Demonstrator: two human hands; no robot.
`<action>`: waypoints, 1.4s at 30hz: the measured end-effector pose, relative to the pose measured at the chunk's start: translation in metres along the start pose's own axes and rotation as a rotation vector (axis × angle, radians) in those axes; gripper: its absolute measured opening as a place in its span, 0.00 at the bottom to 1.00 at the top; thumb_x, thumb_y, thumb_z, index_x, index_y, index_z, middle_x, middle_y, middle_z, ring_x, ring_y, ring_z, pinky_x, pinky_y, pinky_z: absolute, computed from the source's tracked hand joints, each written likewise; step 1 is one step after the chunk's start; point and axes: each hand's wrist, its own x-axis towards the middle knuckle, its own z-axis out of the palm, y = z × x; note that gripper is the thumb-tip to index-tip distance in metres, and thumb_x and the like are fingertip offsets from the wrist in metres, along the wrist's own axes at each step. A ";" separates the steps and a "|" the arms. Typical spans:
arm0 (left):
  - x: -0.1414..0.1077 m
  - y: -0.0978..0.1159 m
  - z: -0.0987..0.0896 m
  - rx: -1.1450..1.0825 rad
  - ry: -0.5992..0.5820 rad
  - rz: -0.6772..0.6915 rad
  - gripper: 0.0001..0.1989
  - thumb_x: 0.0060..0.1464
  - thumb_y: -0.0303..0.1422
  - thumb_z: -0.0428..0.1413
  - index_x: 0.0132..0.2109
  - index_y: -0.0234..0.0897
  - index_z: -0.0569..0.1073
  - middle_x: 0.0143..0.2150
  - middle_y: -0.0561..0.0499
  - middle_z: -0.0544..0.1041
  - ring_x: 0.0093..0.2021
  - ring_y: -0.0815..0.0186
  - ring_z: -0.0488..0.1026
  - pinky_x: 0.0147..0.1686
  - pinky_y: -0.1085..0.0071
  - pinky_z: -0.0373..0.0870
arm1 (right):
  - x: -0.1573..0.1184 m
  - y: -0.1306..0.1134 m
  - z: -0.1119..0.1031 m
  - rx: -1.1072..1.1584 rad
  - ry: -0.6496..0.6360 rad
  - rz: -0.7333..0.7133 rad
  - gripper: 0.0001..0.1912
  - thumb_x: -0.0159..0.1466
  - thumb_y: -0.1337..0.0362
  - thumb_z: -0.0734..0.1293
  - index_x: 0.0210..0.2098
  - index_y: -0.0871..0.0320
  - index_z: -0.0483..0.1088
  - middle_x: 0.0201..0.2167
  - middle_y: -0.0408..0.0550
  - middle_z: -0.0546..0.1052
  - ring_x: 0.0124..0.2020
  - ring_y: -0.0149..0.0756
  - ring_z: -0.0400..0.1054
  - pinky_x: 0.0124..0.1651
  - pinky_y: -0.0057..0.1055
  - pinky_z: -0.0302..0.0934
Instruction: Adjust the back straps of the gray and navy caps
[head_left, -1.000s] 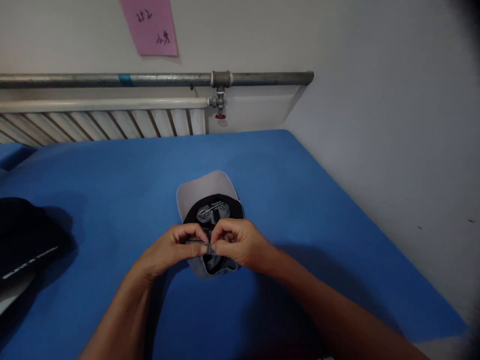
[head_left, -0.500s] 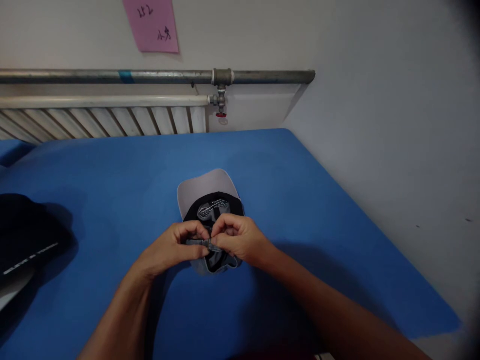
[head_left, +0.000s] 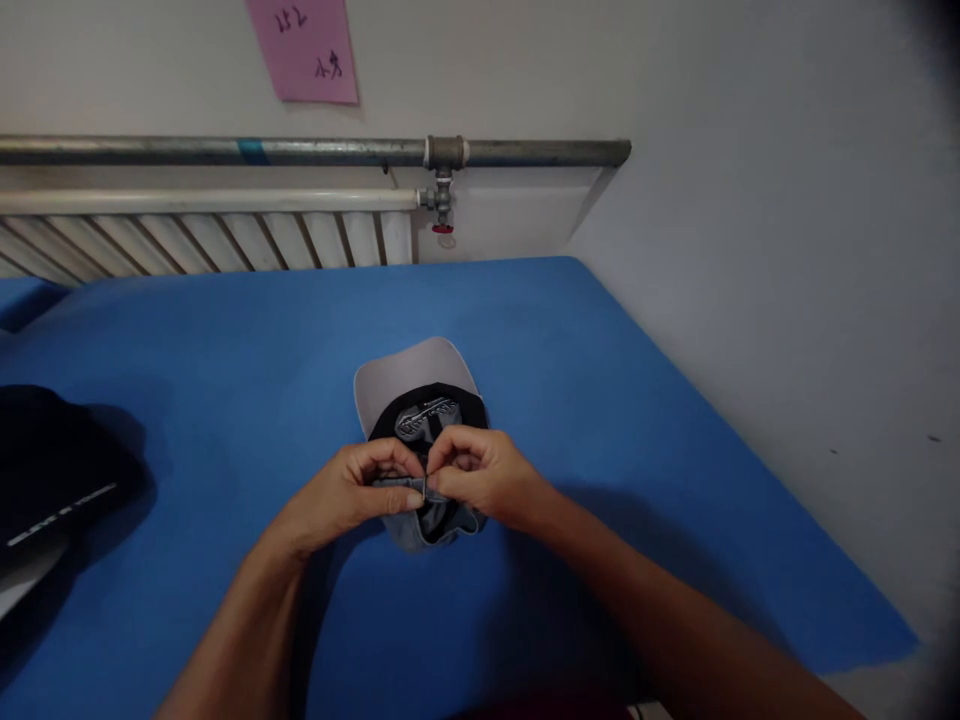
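A grey cap [head_left: 415,372] lies upside down on the blue table [head_left: 300,330], its light brim pointing away from me and its dark inside showing. At the near side of the cap, my left hand [head_left: 356,492] pinches the back strap between thumb and fingers. From the right, my right hand [head_left: 480,475] pinches the same strap beside a small metal buckle [head_left: 425,487]. The fingertips of both hands nearly meet there and partly hide the strap.
A black cap [head_left: 60,470] with white lettering sits at the left edge of the table. Behind the table are a white radiator [head_left: 285,240], a metal pipe [head_left: 330,152] with a red-handled valve, and a pink note [head_left: 307,50]. A wall rises on the right.
Both hands have shifted very slightly to the right at the strap. The buckle between the fingertips has moved a little to the right and now looks narrower.
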 end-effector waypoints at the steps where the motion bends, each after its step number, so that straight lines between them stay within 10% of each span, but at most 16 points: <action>1: 0.000 0.000 0.000 -0.003 0.002 0.005 0.08 0.46 0.33 0.65 0.36 0.38 0.76 0.33 0.53 0.76 0.33 0.69 0.71 0.35 0.71 0.69 | 0.000 0.001 0.000 0.020 0.001 0.009 0.03 0.51 0.69 0.68 0.25 0.57 0.68 0.15 0.34 0.63 0.16 0.23 0.56 0.19 0.22 0.50; 15: -0.001 0.001 0.000 -0.042 0.052 -0.036 0.06 0.48 0.31 0.62 0.36 0.38 0.76 0.32 0.54 0.76 0.32 0.70 0.71 0.33 0.73 0.67 | 0.003 0.009 -0.001 0.094 -0.032 -0.055 0.05 0.56 0.63 0.68 0.29 0.56 0.67 0.19 0.37 0.68 0.21 0.26 0.63 0.26 0.25 0.61; 25: 0.003 -0.004 0.000 -0.056 0.103 -0.039 0.06 0.47 0.32 0.62 0.35 0.37 0.76 0.30 0.55 0.74 0.31 0.70 0.68 0.34 0.72 0.65 | 0.000 0.015 0.001 -0.449 0.056 -0.465 0.08 0.58 0.63 0.70 0.37 0.57 0.71 0.30 0.42 0.69 0.27 0.28 0.63 0.31 0.28 0.60; 42: -0.002 0.001 0.002 0.119 0.138 0.076 0.03 0.53 0.32 0.56 0.33 0.37 0.70 0.31 0.54 0.69 0.32 0.69 0.63 0.32 0.72 0.60 | 0.001 0.020 0.003 -0.450 0.131 -0.639 0.09 0.56 0.71 0.70 0.37 0.58 0.70 0.32 0.44 0.71 0.30 0.29 0.65 0.33 0.28 0.61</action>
